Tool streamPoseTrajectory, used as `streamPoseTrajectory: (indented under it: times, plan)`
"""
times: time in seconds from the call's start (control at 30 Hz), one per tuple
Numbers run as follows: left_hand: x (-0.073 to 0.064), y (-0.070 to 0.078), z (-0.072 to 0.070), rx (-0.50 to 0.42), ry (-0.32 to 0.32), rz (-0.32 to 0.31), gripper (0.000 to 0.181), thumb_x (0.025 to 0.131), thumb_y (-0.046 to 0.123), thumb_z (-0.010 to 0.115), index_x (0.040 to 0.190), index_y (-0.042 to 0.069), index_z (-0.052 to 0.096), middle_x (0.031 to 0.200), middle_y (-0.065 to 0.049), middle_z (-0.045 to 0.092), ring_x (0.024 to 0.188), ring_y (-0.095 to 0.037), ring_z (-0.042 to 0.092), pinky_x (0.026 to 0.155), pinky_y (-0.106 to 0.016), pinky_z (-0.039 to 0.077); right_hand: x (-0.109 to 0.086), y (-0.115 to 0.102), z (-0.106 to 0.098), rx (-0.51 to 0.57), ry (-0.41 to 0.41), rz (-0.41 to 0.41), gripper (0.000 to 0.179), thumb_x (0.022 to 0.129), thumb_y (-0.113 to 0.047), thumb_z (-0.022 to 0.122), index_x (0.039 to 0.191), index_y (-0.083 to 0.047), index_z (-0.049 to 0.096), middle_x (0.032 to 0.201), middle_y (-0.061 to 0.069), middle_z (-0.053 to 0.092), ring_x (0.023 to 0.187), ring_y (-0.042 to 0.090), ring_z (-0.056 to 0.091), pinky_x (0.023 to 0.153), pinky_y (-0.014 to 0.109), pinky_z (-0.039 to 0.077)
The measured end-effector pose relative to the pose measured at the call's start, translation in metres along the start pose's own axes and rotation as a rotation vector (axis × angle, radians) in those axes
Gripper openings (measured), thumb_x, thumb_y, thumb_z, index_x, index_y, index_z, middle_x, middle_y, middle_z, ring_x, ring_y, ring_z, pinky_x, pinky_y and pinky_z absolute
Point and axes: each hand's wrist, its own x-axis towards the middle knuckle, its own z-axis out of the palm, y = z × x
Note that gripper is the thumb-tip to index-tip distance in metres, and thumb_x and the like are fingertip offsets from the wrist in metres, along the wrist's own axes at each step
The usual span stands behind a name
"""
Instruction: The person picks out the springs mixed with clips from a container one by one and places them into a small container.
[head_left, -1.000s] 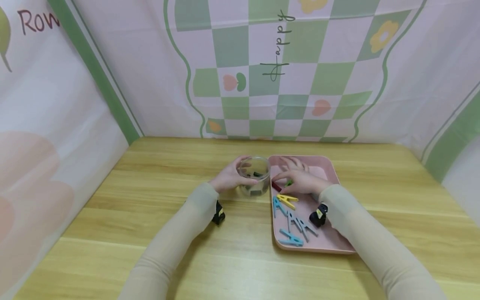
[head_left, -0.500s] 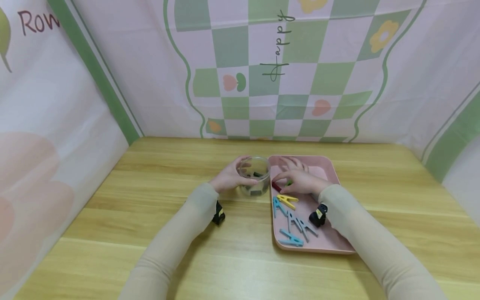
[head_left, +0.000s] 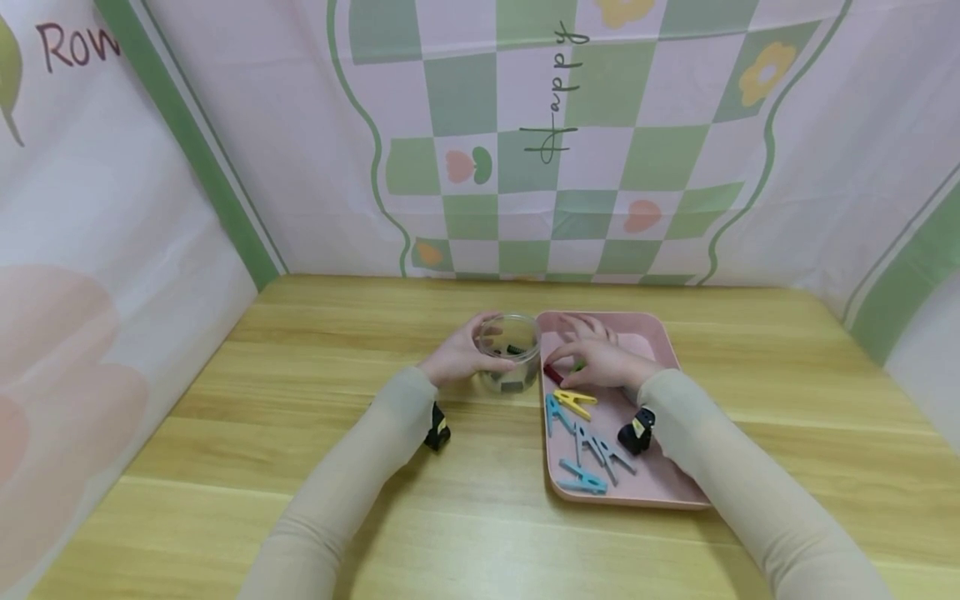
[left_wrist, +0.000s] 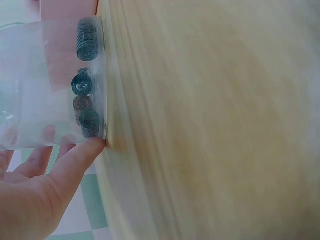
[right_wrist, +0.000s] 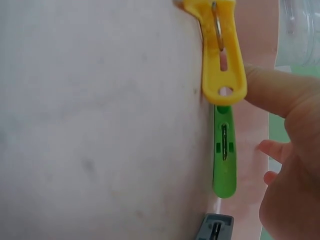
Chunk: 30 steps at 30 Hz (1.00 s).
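Note:
My left hand (head_left: 463, 352) grips a clear round jar (head_left: 510, 371) from its left side, thumb in front. Several dark coil springs (left_wrist: 87, 42) lie at the bottom of the jar in the left wrist view. My right hand (head_left: 600, 360) reaches into the pink tray (head_left: 622, 502), where thumb and index finger pinch a small dark red spring (head_left: 553, 375) by the tray's left wall. Under that hand is a green clothespin (right_wrist: 225, 170), mostly covered in the head view. A yellow clothespin (head_left: 574, 402) lies just in front of the thumb.
Nearer the tray's front lie blue clothespins (head_left: 582, 477) and grey clothespins (head_left: 613, 457). The tray's left wall stands close beside the jar. A printed cloth (head_left: 525, 225) hangs behind the wooden table (head_left: 465, 517), and another cloth (head_left: 112, 333) hangs at the left.

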Motion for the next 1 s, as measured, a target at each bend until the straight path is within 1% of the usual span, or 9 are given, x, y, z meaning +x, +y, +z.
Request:
streamPoseTrajectory:
  times: [0.23,0.5,0.83,1.0]
  plan:
    - [-0.0014,0.0013,-0.0001,0.002,-0.005,0.005,0.087,0.076,0.009,0.078,0.147,0.020,0.028,0.146,-0.012,0.039,0.128,-0.031,0.044,0.107,-0.046,0.039,0.0001,0.0016,0.0000,0.000,0.013,0.002,0.033,0.079,-0.021,0.075,0.111,-0.014,0.069,0.154,0.027,0.013,0.138,0.051,0.001,0.103,0.072,0.006]
    - [-0.0011,0.0015,0.0000,0.007,-0.005,0.010,0.086,0.077,0.008,0.078,0.147,0.019,0.029,0.145,-0.012,0.039,0.127,-0.031,0.045,0.107,-0.046,0.039,0.0009,0.0042,0.0006,0.029,0.012,0.014,0.033,0.079,-0.019,0.075,0.111,-0.016,0.069,0.155,0.027,0.009,0.137,0.052,-0.002,0.104,0.072,0.001]
    - [0.0006,-0.0005,-0.0004,0.011,0.002,0.000,0.087,0.076,0.011,0.078,0.147,0.020,0.029,0.145,-0.011,0.040,0.130,-0.031,0.042,0.108,-0.046,0.038,0.0015,0.0027,-0.0017,0.022,-0.001,0.029,0.032,0.080,-0.022,0.075,0.111,-0.015,0.069,0.155,0.026,0.012,0.138,0.051,0.000,0.104,0.073,0.003]
    - [0.0023,-0.0019,-0.0011,0.007,-0.002,-0.002,0.087,0.076,0.011,0.079,0.147,0.021,0.030,0.145,-0.010,0.039,0.131,-0.030,0.042,0.108,-0.046,0.037,0.0003,0.0022,-0.0029,0.046,0.000,0.024,0.032,0.080,-0.020,0.075,0.111,-0.016,0.069,0.155,0.025,0.011,0.138,0.050,0.000,0.103,0.072,0.003]
